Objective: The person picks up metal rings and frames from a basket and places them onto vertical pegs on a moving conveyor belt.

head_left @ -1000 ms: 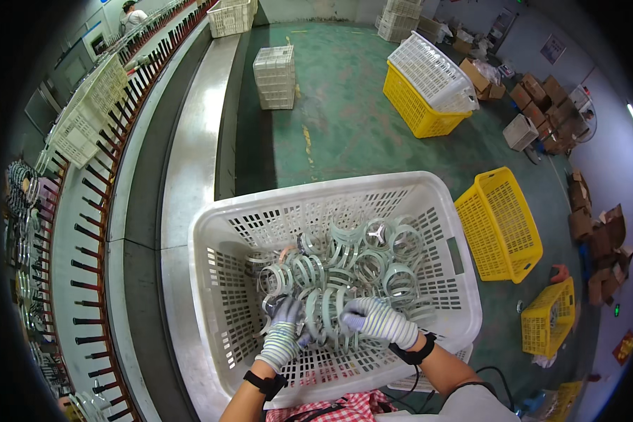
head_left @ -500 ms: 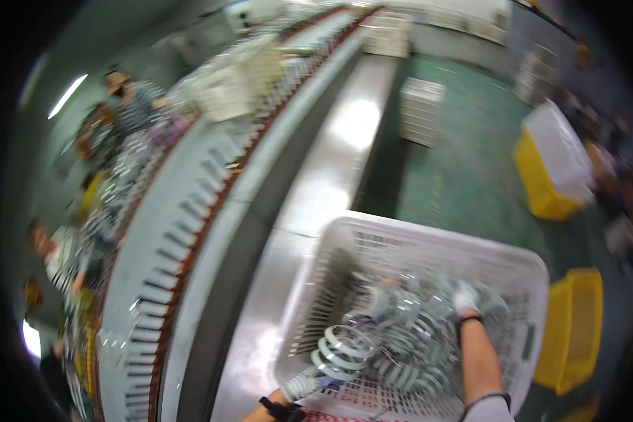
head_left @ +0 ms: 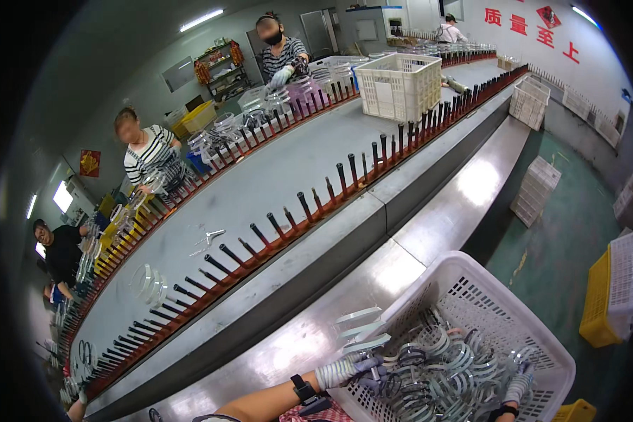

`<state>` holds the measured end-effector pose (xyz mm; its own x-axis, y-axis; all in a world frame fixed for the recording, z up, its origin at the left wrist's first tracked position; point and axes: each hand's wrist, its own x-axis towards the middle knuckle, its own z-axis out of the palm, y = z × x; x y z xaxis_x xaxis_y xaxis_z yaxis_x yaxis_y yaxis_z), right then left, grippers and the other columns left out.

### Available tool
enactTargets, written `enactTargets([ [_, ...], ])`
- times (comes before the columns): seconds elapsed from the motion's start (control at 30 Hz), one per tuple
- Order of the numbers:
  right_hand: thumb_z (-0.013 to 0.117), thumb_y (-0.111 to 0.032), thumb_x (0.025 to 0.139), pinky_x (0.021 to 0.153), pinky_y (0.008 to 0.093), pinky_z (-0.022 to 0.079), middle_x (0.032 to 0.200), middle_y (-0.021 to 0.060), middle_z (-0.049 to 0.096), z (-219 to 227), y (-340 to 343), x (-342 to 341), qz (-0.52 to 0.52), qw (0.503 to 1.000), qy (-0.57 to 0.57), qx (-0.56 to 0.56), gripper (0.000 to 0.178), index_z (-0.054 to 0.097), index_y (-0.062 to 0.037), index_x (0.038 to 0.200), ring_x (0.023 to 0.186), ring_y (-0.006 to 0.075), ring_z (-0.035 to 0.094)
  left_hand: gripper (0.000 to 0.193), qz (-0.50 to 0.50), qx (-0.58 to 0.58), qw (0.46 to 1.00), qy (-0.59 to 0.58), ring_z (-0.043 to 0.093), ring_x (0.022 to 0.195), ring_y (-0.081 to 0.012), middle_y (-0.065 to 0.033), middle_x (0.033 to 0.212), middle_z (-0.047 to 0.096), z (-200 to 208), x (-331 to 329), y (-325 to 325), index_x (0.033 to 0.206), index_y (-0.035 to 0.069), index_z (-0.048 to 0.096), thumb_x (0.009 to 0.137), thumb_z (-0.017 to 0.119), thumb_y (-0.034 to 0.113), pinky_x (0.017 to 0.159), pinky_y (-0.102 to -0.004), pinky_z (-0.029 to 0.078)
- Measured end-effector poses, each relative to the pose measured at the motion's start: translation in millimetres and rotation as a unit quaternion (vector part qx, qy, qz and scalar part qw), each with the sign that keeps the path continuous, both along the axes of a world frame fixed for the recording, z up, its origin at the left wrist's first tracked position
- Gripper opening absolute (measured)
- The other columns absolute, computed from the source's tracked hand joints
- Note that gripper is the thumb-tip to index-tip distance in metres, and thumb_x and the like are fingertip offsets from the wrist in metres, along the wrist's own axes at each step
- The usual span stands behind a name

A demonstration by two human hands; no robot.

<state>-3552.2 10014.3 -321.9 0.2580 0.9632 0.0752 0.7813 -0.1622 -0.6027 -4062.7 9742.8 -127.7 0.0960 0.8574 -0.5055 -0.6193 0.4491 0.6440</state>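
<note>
A white plastic basket (head_left: 471, 281) stands low in front of me, heaped with loose clear and pale curved bands (head_left: 457, 359). At its near left rim, my left hand (head_left: 348, 371), in a striped glove, is closed on several pale bands (head_left: 362, 330) that fan out over the metal ledge. My right hand (head_left: 519, 385), gloved too, is inside the basket by the right wall. Its fingers curl on bands at the edge of the heap, and its fingertips are partly hidden.
Beyond the metal ledge (head_left: 309, 352) runs a long conveyor (head_left: 260, 190) edged with upright black-tipped pegs. A cream crate (head_left: 401, 88) rides on it. Several people work along its far side. Yellow and white baskets (head_left: 612, 288) stand on the green floor at right.
The view has turned, showing more of the conveyor and the workers. My left hand still holds bands, now fanned beyond the rim. My right hand has come nearer along the basket's right side.
</note>
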Motion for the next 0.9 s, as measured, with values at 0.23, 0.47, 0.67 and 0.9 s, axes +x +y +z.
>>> enactTargets([
  [0.23, 0.05, -0.031, 0.089, 0.079, 0.0341, 0.043, 0.101, 0.0182, 0.06, 117.1, -84.0, -87.4, -0.012, 0.999, 0.028, 0.035, 0.043, 0.052, 0.0061, 0.109, 0.086, 0.0258, 0.055, 0.047, -0.064, 0.101, 0.992, 0.038, 0.059, 0.091, -0.0181, -0.0132, 0.102, 0.058, -43.1, -67.9, 4.5, 0.12, 0.002, 0.041, 0.089, 0.052, 0.035, 0.078, -0.0308, 0.052],
  [0.47, 0.058, -0.022, 0.083, 0.077, 0.0362, 0.043, 0.097, 0.0208, 0.06, 209.2, -190.6, -213.8, 0.033, 0.988, 0.134, 0.067, 0.032, 0.057, 0.0073, 0.096, 0.084, 0.0318, 0.054, 0.026, 0.076, 0.124, 0.959, 0.242, 0.061, 0.082, -0.0198, -0.0078, 0.097, 0.061, -47.2, -188.7, 66.3, 0.11, 0.006, 0.054, 0.087, 0.055, 0.017, 0.069, -0.0331, 0.053],
  [0.67, 0.055, -0.025, 0.085, 0.07, 0.038, 0.043, 0.092, 0.0217, 0.062, 175.3, -246.6, -260.2, 0.044, 0.998, 0.046, 0.029, 0.033, 0.058, 0.0041, 0.1, 0.077, 0.0299, 0.057, 0.025, 0.212, 0.296, 0.671, 0.646, 0.058, 0.084, -0.0194, -0.0073, 0.099, 0.06, -114.1, -300.2, 92.3, 0.112, 0.008, 0.05, 0.093, 0.039, 0.019, 0.07, -0.0338, 0.051],
  [0.9, 0.055, -0.031, 0.085, 0.067, 0.037, 0.044, 0.09, 0.0185, 0.064, 148.6, -291.5, -339.1, 0.067, 0.993, 0.088, 0.044, 0.035, 0.059, -0.0027, 0.106, 0.072, 0.0298, 0.058, 0.036, 0.429, 0.483, 0.762, 0.045, 0.048, 0.111, -0.021, -0.0116, 0.124, 0.047, -96.9, -453.1, 89.9, 0.125, 0.002, 0.041, 0.095, 0.036, 0.021, 0.099, -0.0336, 0.038],
])
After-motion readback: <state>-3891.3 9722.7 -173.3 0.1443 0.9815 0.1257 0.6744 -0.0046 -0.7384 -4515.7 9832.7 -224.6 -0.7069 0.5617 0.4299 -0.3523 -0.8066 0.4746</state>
